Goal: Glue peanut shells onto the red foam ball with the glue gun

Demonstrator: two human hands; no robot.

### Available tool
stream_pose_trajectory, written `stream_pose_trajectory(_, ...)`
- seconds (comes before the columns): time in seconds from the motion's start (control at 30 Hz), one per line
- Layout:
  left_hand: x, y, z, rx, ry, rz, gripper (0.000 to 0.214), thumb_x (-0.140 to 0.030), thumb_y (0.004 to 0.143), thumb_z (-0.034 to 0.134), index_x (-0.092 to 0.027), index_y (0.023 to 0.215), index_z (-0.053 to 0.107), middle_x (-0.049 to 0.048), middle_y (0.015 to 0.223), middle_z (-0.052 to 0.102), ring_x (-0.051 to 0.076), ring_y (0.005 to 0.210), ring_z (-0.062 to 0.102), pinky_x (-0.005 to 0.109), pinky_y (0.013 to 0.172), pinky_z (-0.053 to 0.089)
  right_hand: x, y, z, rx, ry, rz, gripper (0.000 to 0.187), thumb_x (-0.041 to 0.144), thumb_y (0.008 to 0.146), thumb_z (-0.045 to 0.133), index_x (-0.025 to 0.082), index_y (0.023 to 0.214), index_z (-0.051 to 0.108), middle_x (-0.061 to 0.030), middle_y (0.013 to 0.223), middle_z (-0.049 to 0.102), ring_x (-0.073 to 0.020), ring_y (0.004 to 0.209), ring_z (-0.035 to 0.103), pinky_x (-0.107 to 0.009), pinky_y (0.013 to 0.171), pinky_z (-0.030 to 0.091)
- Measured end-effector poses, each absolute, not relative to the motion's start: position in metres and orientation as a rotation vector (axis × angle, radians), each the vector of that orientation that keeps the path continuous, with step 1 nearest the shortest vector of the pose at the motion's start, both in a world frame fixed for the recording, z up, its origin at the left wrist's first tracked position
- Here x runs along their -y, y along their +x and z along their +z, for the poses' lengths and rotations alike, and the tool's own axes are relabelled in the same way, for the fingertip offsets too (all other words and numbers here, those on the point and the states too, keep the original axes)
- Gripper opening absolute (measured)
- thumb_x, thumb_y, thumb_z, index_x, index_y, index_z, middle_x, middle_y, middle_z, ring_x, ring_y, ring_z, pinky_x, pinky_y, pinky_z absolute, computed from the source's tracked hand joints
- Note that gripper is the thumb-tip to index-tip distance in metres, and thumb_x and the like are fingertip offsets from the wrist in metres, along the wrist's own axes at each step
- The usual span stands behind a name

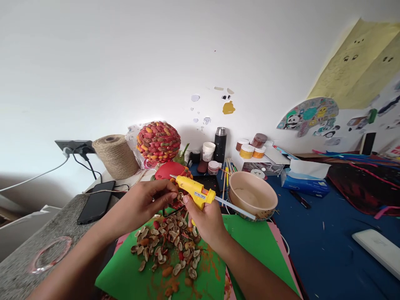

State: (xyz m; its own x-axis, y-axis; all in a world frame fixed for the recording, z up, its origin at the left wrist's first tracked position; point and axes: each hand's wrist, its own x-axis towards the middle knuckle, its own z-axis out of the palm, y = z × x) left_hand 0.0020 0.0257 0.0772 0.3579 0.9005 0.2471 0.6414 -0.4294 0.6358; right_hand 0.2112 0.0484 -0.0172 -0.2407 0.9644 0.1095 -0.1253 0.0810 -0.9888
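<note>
My right hand [208,223] is wrapped round a yellow hot glue gun [195,191], its nozzle pointing left and a clear glue stick [236,207] sticking out of its back. Between the pinched fingers of my left hand [150,202] is a peanut shell [180,197], close to the tip of my right thumb. Just behind both hands sits a red ball [170,171], partly covered in coloured shells and partly hidden by the gun. Below, a heap of loose peanut shells [175,237] lies on green paper [125,266] smeared with orange paint.
A shell-covered ball [159,141] stands at the back beside a twine spool [115,156]. Right of my hands is a beige bowl [253,193]. A black flask [220,146], paint jars [246,151] and a tissue pack [304,179] stand farther back. A phone [96,202] lies left.
</note>
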Motion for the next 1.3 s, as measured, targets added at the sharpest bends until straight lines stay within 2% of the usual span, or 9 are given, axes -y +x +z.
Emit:
stream_pose_trajectory(0.27,-0.024,0.006,0.075,-1.435,2.123,0.851,0.036,-0.054,0.108,0.068,-0.023,0.1,0.083,0.0029,0.081,0.08,0.018,0.066,0.065,0.025,0.059,0.049,-0.046,0.207,-0.021,1.374,-0.939,1.333,0.041,0.064,0.092,0.078,0.023,0.095,0.075,0.003,0.065,0.064,-0.0148,0.047,0.052,-0.028,0.043,0.048)
stream_pose_trajectory(0.47,-0.023,0.019,0.066,-1.464,1.952,0.971,0.035,-0.052,0.102,0.07,-0.022,0.086,0.076,0.0004,0.075,0.072,0.016,0.065,0.058,0.025,0.058,0.046,-0.047,0.208,-0.021,1.34,-0.968,1.364,0.042,0.066,0.089,0.08,0.024,0.088,0.07,0.0047,0.06,0.059,-0.0154,0.045,0.054,-0.028,0.045,0.048)
stream_pose_trajectory(0.7,-0.032,0.029,0.059,-1.308,1.476,1.023,0.054,-0.073,0.088,0.084,-0.022,0.088,0.068,0.0006,0.072,0.071,0.019,0.062,0.066,0.029,0.06,0.054,-0.046,0.208,-0.016,1.275,-0.926,1.377,0.042,0.064,0.09,0.082,0.024,0.094,0.071,0.0067,0.06,0.056,-0.0143,0.043,0.051,-0.028,0.042,0.05)
stream_pose_trajectory(0.87,-0.032,0.02,0.063,-1.375,1.559,1.008,0.05,-0.07,0.092,0.081,-0.023,0.083,0.066,-0.0028,0.065,0.063,0.016,0.058,0.058,0.027,0.058,0.048,-0.05,0.209,-0.008,1.223,-0.849,1.401,0.046,0.067,0.09,0.083,0.024,0.092,0.068,0.0089,0.057,0.054,-0.0121,0.04,0.049,-0.025,0.039,0.047)
stream_pose_trajectory(1.0,-0.029,0.019,0.061,-1.398,1.771,0.62,0.045,-0.064,0.098,0.074,-0.023,0.08,0.069,-0.0034,0.065,0.062,0.015,0.057,0.053,0.026,0.053,0.039,-0.053,0.211,-0.006,1.189,-0.823,1.411,0.051,0.073,0.09,0.083,0.025,0.087,0.067,0.0107,0.05,0.048,-0.0125,0.038,0.049,-0.024,0.038,0.047)
stream_pose_trajectory(1.07,-0.029,0.02,0.058,-1.349,1.856,0.532,0.04,-0.057,0.103,0.07,-0.023,0.082,0.073,-0.001,0.071,0.07,0.018,0.062,0.06,0.027,0.057,0.044,-0.053,0.212,-0.007,1.196,-0.826,1.407,0.052,0.074,0.091,0.083,0.024,0.086,0.067,0.01,0.05,0.048,-0.0127,0.039,0.051,-0.025,0.04,0.05)
stream_pose_trajectory(1.17,-0.032,0.021,0.056,-1.253,1.855,0.737,0.028,-0.05,0.104,0.072,-0.025,0.106,0.083,0.0048,0.102,0.086,0.024,0.09,0.077,0.032,0.079,0.059,-0.053,0.212,-0.008,1.195,-0.836,1.411,0.055,0.076,0.09,0.083,0.024,0.087,0.068,0.0101,0.05,0.048,-0.0127,0.038,0.051,-0.025,0.039,0.05)
stream_pose_trajectory(1.23,-0.034,0.021,0.055,-1.184,1.726,0.878,0.033,-0.052,0.102,0.079,-0.025,0.119,0.084,0.0081,0.116,0.088,0.027,0.102,0.08,0.036,0.088,0.064,-0.052,0.211,-0.009,1.191,-0.839,1.422,0.056,0.078,0.089,0.083,0.024,0.089,0.069,0.0104,0.05,0.048,-0.0128,0.038,0.051,-0.024,0.038,0.048)
stream_pose_trajectory(1.3,-0.035,0.021,0.055,-1.123,1.581,0.938,0.04,-0.057,0.099,0.086,-0.024,0.122,0.085,0.01,0.12,0.088,0.028,0.107,0.081,0.039,0.092,0.067,-0.052,0.211,-0.009,1.187,-0.837,1.429,0.056,0.078,0.088,0.084,0.024,0.091,0.069,0.0104,0.05,0.049,-0.0128,0.038,0.051,-0.024,0.038,0.047)
